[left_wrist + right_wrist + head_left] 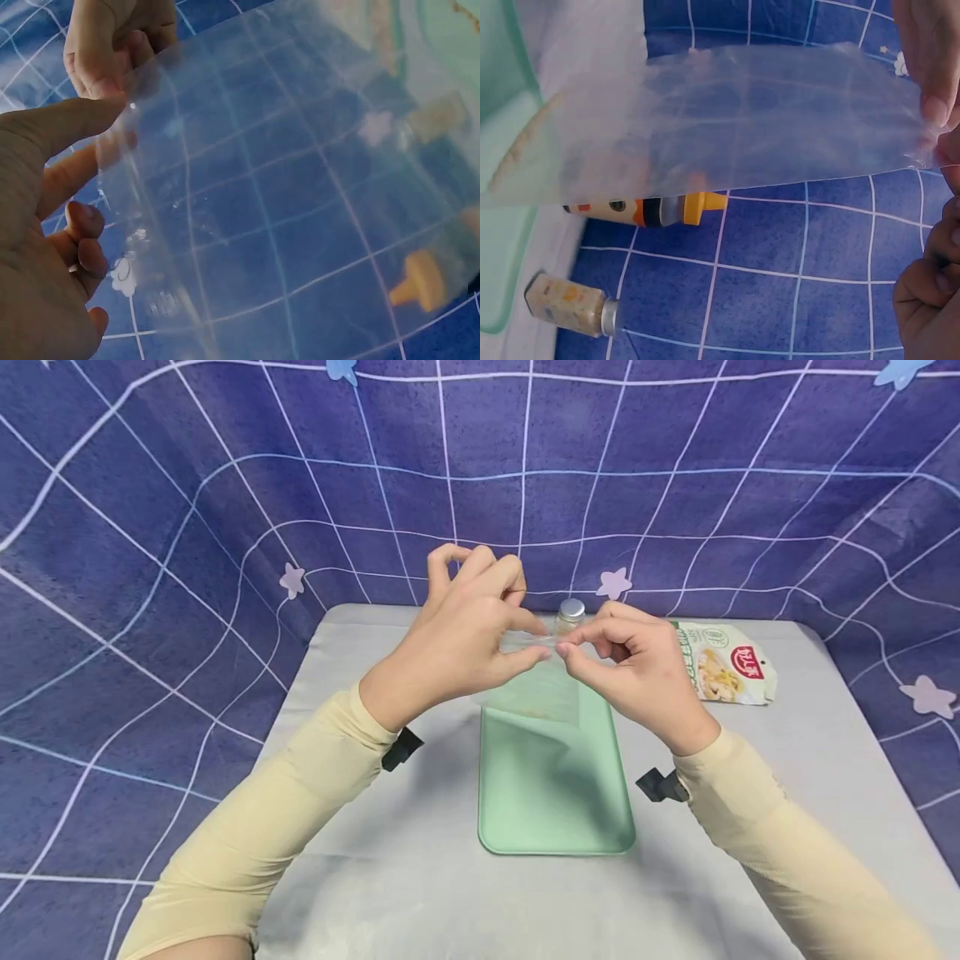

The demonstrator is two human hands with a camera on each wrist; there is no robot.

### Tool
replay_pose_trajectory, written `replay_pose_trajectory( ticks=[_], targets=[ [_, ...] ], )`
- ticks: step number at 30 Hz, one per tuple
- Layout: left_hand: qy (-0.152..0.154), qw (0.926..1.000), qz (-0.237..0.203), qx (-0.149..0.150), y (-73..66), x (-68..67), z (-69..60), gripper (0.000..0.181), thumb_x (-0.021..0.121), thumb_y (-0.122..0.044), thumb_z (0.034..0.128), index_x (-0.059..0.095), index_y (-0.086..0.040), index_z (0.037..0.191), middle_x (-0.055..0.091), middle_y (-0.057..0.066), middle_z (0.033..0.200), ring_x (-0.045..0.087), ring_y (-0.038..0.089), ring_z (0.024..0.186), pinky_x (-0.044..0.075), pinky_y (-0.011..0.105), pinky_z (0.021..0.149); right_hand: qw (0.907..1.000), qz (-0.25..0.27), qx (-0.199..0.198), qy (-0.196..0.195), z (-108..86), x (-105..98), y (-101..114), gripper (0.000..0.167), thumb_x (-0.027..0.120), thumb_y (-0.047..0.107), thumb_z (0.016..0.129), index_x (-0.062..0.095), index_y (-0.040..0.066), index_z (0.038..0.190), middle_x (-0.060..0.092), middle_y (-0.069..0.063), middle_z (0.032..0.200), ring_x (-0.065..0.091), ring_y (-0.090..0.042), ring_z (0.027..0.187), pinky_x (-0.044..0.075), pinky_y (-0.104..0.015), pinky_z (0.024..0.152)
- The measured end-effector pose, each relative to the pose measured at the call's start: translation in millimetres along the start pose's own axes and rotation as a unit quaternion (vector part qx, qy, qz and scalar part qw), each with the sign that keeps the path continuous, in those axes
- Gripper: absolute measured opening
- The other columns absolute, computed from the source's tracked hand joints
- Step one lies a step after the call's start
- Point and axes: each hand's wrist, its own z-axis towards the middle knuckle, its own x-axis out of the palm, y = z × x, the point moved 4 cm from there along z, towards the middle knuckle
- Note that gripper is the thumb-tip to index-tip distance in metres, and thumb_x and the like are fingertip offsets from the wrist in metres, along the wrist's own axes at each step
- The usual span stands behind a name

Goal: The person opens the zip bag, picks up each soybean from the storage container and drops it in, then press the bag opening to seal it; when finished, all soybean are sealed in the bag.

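Note:
A clear plastic bag (528, 697) hangs between my two hands, over the far part of a green tray (555, 802). My right hand (637, 672) pinches the bag's top edge between thumb and forefinger. Close beside it, my left hand (468, 631) has thumb and forefinger on either side of the same edge, its other fingers loosely bent. In the left wrist view the bag (255, 187) spreads out flat and see-through. Small brownish bits line its bottom end in the right wrist view. The exact contact of the left fingertips is hard to see.
Behind the tray stands a small jar with a silver lid (572, 608). A bottle with a yellow nozzle (637, 211) is near it, partly behind the bag. A white and green food packet (731, 668) lies to the right. A blue gridded curtain (570, 485) surrounds the table.

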Motion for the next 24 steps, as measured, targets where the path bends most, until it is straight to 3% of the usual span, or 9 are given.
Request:
replay_pose_trajectory(
  ticks=[6, 11, 18, 24],
  targets=[
    [0.012, 0.9996, -0.025, 0.006, -1.0, 1.7, 1.6, 0.005, 0.079, -0.034, 0.0866, 0.083, -0.031, 0.084, 0.039, -0.004, 0.087, 0.037, 0.02, 0.091, 0.016, 0.052, 0.106, 1.0, -0.003, -0.002, 0.004, -0.9, 0.7, -0.8, 0.014, 0.075, -0.013, 0.078, 0.078, 0.0, 0.081, 0.041, -0.009, 0.061, 0.037, -0.015, 0.061, 0.027, -0.023, 0.055],
    [-0.023, 0.9981, -0.048, 0.03, -3.0, 2.8, -1.9, 0.006, 0.081, -0.028, 0.0868, 0.082, -0.026, 0.082, 0.041, -0.002, 0.088, 0.038, 0.022, 0.09, 0.019, 0.052, 0.104, 0.9999, 0.004, -0.005, 0.012, -1.5, -0.9, -1.5, 0.014, 0.075, -0.013, 0.079, 0.078, 0.0, 0.083, 0.042, -0.009, 0.062, 0.038, -0.015, 0.062, 0.027, -0.023, 0.055],
    [-0.061, 0.9953, -0.075, 0.008, 5.6, 6.7, -18.3, 0.008, 0.081, -0.033, 0.0871, 0.083, -0.026, 0.084, 0.039, -0.002, 0.086, 0.039, 0.022, 0.091, 0.022, 0.053, 0.1, 0.9992, 0.039, 0.009, 0.004, -8.2, -5.5, -9.6, 0.012, 0.076, -0.013, 0.079, 0.077, -0.002, 0.083, 0.039, -0.006, 0.063, 0.033, -0.012, 0.059, 0.023, -0.021, 0.051],
    [-0.085, 0.9912, -0.098, 0.023, 8.4, 8.5, -24.7, 0.008, 0.083, -0.026, 0.0856, 0.082, -0.023, 0.078, 0.038, -0.002, 0.086, 0.04, 0.024, 0.093, 0.022, 0.053, 0.099, 0.9971, 0.053, -0.037, 0.041, -8.2, 3.6, -23.6, 0.016, 0.08, -0.009, 0.077, 0.078, -0.001, 0.092, 0.043, -0.002, 0.066, 0.035, -0.013, 0.06, 0.026, -0.025, 0.054]
  ],
)
